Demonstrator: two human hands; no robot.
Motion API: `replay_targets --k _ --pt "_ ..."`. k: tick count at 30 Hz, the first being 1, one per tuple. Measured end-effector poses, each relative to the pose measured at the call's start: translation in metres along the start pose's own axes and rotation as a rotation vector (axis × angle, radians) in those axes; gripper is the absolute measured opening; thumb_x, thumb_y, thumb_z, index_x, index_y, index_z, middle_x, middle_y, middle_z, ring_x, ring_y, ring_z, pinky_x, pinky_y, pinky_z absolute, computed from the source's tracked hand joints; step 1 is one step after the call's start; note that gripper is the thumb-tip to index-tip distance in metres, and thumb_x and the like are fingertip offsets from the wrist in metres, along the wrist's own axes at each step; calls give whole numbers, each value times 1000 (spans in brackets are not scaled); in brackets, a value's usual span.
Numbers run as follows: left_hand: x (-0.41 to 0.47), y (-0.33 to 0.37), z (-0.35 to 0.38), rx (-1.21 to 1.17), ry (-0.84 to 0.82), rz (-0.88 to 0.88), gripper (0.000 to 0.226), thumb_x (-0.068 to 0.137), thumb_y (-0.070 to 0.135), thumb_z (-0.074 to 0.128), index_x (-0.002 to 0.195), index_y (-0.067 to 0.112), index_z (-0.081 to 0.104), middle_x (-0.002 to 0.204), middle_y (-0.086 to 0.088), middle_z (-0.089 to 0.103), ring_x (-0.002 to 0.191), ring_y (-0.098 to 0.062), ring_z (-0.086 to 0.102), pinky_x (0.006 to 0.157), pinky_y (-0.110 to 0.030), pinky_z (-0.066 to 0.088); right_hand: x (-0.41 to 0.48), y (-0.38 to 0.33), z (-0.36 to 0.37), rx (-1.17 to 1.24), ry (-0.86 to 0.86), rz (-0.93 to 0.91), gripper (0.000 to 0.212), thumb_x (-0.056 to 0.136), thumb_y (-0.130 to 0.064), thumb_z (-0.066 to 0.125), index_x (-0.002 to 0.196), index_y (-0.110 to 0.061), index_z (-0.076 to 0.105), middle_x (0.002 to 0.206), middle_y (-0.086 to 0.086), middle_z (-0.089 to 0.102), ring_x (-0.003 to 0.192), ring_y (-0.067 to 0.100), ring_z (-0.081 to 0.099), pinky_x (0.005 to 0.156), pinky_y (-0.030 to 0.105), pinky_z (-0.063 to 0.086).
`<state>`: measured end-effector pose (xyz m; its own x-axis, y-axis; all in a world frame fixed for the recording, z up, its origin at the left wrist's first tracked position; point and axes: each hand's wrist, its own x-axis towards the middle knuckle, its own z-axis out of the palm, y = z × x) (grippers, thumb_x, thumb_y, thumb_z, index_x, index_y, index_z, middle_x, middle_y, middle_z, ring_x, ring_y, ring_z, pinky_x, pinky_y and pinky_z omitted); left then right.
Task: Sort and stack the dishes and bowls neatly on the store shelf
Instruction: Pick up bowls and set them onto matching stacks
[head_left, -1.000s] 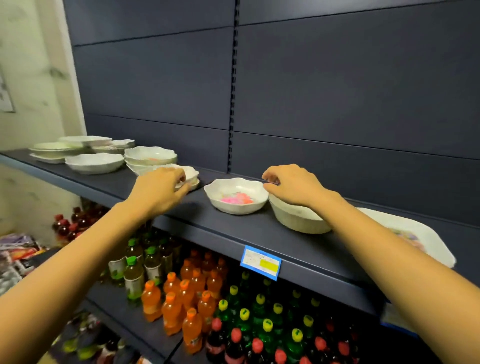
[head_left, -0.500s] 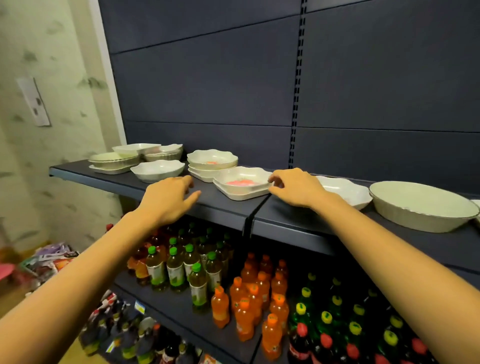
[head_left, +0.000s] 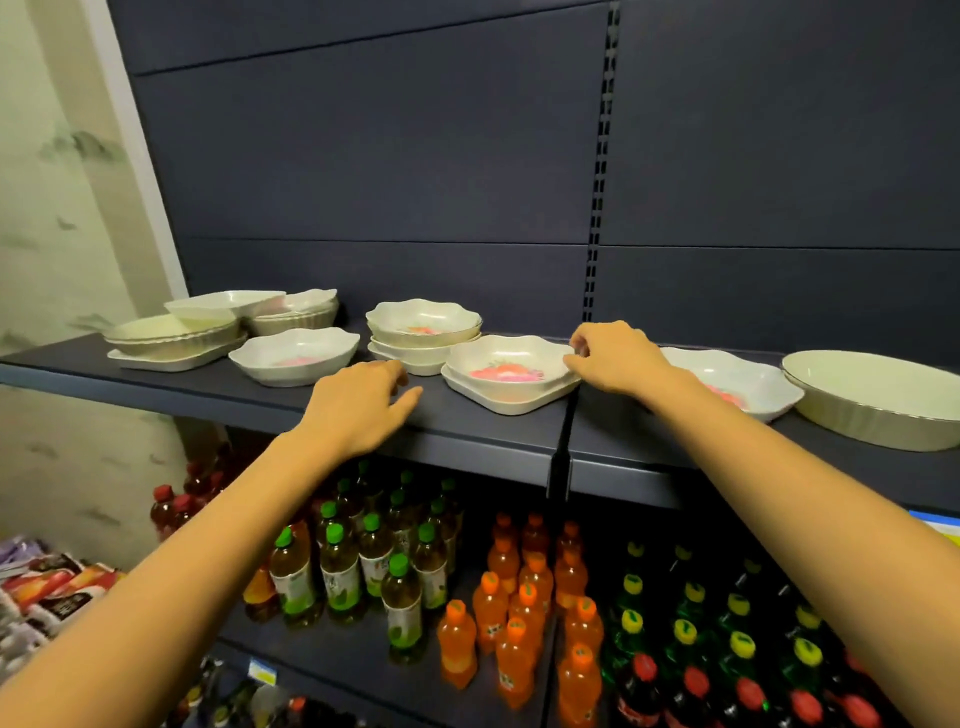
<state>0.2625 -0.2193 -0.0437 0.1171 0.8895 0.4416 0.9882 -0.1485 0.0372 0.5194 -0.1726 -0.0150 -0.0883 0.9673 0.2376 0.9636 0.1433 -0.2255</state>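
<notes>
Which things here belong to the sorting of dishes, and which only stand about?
Job: square dishes, gripped by the right hand; stacked scalloped bowls; single flower bowl; bowl behind right forearm; far-left dish piles; large oval dish; left hand.
Not the job: green-capped bottles; orange bottles; snack packets.

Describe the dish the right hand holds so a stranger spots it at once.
Find the dark upper shelf above the drink bottles. Left of the seam in its front edge sits the squarish dish, the right hand pinching its rim. The stacked bowls beside it have wavy rims; it alone is square with rounded corners.
</notes>
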Motion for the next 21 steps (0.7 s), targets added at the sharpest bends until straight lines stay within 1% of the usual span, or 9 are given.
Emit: replay_targets --k 5,7,9,10,12,14,17,19,21 --pt "37 -11 20 -69 -5 24 36 94 44 40 106 15 58 109 -6 68 101 -29 60 78 -36 44 28 -1 7 -18 -2 91 37 90 -25 50 114 -1 64 116 19 66 105 36 62 87 42 51" --pt "51 -15 25 -72 -17 53 37 94 44 40 105 14 59 109 -6 68 100 -29 61 79 -36 45 39 -2 9 -31 -45 120 36 90 -24 50 106 4 65 109 21 67 91 35 63 85 42 52" --pt "61 -18 30 -53 -31 93 38 94 44 39 105 14 58 110 -6 67 100 -29 61 79 -36 45 48 -4 12 -57 -73 152 27 89 -22 50 81 1 60 84 19 62 72 27 50 68 35 47" --pt "66 -21 32 -52 -34 112 37 95 44 39 105 14 58 109 -7 67 99 -29 61 78 -35 44 52 -5 14 -74 -73 172 26 89 -21 50 69 -4 53 73 14 54 65 24 45 60 31 40" --pt "73 -25 37 -68 -31 142 37 94 45 40 103 14 59 106 -8 68 96 -28 61 76 -35 44 58 -7 17 -99 -85 212 33 86 -18 53 56 -10 44 59 6 45 57 21 41 49 25 32" --pt "80 -28 43 -99 -35 163 35 94 45 40 97 15 59 102 -7 68 89 -26 60 73 -34 45 62 -8 20 -120 -109 247 33 84 -15 55 53 -12 44 57 5 45 59 23 45 47 23 31" --pt "89 -31 51 -138 -45 187 34 94 44 41 95 15 58 100 -7 67 80 -23 54 67 -30 40 66 -10 24 -145 -139 292 30 81 -9 54 53 -11 45 57 6 47 61 25 47 49 23 34" --pt "94 -34 55 -162 -34 209 35 94 44 41 96 15 59 101 -6 68 85 -25 58 67 -30 40 67 -12 25 -148 -147 307 28 81 -7 54 54 -10 49 58 6 50 64 25 51 53 25 38" --pt "99 -37 58 -180 -33 227 36 94 45 40 97 15 60 101 -7 68 90 -27 61 69 -32 43 66 -13 24 -123 -127 307 22 86 -10 53 65 -7 57 63 7 57 71 27 55 61 27 41"
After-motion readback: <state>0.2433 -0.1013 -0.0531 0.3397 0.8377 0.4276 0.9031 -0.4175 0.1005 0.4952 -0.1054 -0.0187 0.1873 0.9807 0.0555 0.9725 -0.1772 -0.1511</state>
